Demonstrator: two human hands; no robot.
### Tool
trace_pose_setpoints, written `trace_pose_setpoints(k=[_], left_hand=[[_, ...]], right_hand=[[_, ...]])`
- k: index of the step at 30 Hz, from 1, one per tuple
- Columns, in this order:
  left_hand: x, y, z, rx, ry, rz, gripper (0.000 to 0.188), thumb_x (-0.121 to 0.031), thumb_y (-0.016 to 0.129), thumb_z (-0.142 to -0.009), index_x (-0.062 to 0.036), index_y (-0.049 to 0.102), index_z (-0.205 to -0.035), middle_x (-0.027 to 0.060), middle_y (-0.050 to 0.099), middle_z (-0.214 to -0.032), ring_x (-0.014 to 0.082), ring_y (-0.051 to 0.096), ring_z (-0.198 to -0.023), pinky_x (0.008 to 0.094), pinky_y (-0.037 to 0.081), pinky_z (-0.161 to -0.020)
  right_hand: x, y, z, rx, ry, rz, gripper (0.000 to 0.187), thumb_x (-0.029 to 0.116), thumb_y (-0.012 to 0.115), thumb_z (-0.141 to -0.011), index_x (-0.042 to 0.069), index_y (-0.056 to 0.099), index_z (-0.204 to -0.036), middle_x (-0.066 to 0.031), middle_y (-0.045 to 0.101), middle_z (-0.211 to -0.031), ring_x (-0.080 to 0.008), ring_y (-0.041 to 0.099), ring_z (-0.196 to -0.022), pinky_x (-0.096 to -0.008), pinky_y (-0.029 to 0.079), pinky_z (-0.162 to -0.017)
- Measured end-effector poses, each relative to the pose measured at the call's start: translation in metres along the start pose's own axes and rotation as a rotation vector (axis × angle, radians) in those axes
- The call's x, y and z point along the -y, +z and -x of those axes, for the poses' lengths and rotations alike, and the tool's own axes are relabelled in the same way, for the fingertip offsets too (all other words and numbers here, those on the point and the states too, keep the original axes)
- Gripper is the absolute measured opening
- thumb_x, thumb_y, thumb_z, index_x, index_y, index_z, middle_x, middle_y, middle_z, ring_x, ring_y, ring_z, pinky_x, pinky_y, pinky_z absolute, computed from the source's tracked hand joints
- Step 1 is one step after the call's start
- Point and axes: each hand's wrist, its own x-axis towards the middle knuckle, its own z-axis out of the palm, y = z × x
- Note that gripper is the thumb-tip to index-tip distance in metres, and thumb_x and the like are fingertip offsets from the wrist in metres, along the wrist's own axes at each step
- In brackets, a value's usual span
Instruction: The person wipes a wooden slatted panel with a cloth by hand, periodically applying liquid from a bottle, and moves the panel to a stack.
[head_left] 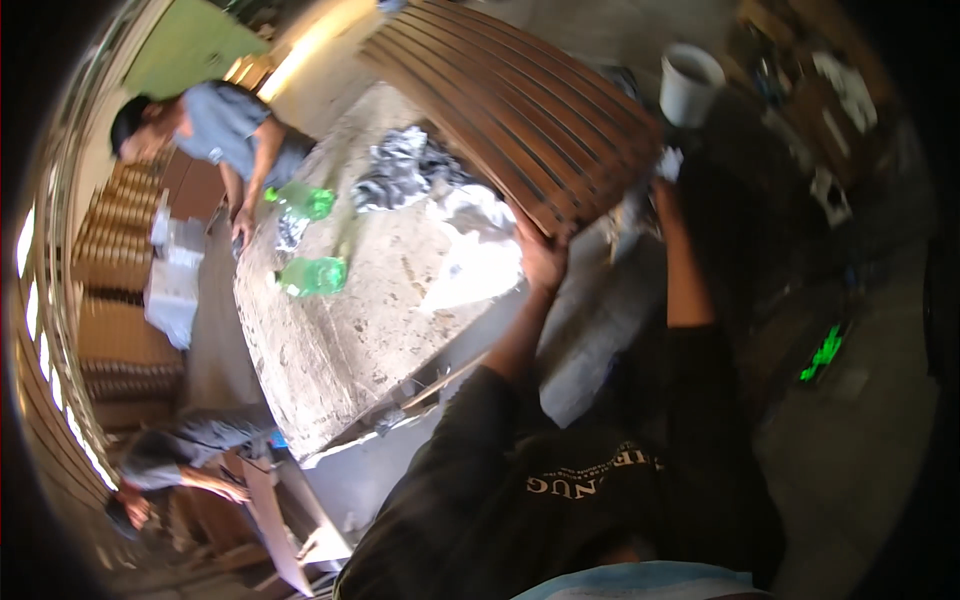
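A brown slatted wooden panel (510, 95) with a curved end stands tilted over the far right part of the worktable (390, 330). My left hand (543, 258) grips its near lower corner, fingers wrapped round the edge. To the right of the panel's end is my right hand (664, 196), blurred and dark. A small white rag (670, 163) shows at its fingertips, close to the panel's edge. Grey-and-white crumpled cloths (405, 170) lie on the table behind my left hand. Two green plastic bottles (312, 276) lie further left on the tabletop.
Across the table a person in a grey shirt (225, 125) leans over its left edge. Another person (185, 460) bends by a brown board at lower left. Stacked wooden pieces (115, 230) line the left side. A white bucket (691, 85) stands on the floor beyond the panel.
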Motion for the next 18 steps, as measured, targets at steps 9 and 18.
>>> trace_pose_setpoints(k=[9, 18], left_hand=[[0.133, -0.222, 0.013, -0.184, -0.104, 0.238, 0.064, -0.004, 0.070, -0.077, -0.0049, 0.036, -0.131, 0.0141, 0.051, -0.113, 0.0204, 0.061, -0.086, 0.0285, 0.052, -0.073], [0.226, -0.389, -0.126, -0.259, -0.091, 0.319, 0.085, -0.009, 0.083, -0.064, 0.0016, 0.034, -0.132, 0.0166, 0.049, -0.124, 0.0267, 0.049, -0.109, 0.0389, 0.039, -0.097]], right_hand=[[0.026, -0.034, 0.156, -0.523, 0.660, -0.873, 0.047, 0.038, 0.045, -0.089, 0.010, 0.046, -0.128, -0.0078, 0.049, -0.124, -0.0275, 0.049, -0.109, -0.0422, 0.041, -0.091], [0.249, 0.121, 0.245, 0.103, 0.626, -1.229, 0.030, 0.030, 0.049, -0.087, 0.005, 0.059, -0.099, -0.0075, 0.062, -0.085, -0.0201, 0.062, -0.077, -0.0333, 0.052, -0.072]])
